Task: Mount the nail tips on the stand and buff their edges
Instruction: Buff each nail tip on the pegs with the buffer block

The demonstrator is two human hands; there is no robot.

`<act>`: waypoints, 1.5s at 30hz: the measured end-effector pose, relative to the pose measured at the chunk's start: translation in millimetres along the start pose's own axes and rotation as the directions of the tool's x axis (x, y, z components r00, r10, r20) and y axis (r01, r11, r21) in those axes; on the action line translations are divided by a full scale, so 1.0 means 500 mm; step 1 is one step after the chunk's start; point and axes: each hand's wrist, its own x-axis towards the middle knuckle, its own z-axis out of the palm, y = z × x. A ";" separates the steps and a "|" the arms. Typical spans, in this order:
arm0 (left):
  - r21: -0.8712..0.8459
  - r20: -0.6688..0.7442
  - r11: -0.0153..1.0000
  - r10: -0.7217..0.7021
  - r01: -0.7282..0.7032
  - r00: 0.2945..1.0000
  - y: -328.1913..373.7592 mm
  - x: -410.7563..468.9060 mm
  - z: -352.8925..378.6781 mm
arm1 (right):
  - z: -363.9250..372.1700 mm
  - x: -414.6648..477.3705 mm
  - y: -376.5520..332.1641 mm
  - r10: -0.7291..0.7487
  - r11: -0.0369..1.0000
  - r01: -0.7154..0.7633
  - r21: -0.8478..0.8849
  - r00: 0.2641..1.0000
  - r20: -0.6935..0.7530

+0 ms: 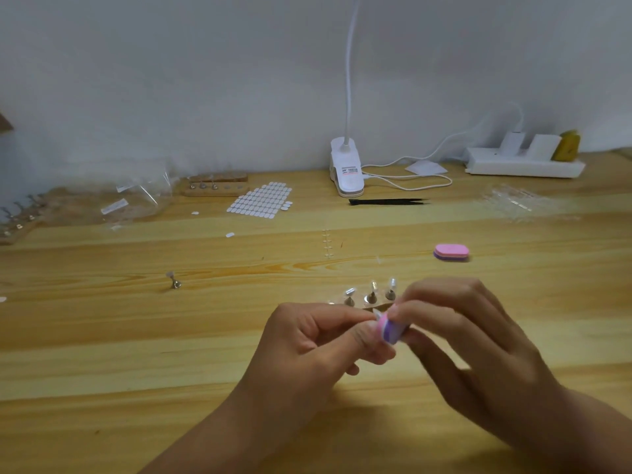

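My left hand pinches a small clear nail tip between thumb and forefinger. Against that tip, my right hand holds a pink and purple buffer block. Just behind the hands stands a wooden stand whose metal pegs carry three clear nail tips. A single loose peg with a tip stands on the table to the left.
A second pink buffer block lies at the right. Farther back are a sheet of white adhesive tabs, black tweezers, a clip lamp, a power strip, more wooden stands and plastic bags.
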 end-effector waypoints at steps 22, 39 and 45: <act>-0.032 0.031 0.999 -0.005 0.006 1.000 -0.001 0.000 0.002 | -0.007 0.006 0.001 0.032 0.998 -0.031 0.050 0.999 -0.024; -0.086 0.066 0.995 0.048 -0.042 0.997 -0.001 -0.002 0.006 | -0.012 0.005 0.006 0.019 0.999 -0.018 0.045 0.999 -0.028; -0.081 0.067 0.994 0.080 -0.075 0.994 0.000 -0.002 0.008 | -0.011 0.003 0.009 0.003 1.000 -0.003 -0.001 1.000 0.001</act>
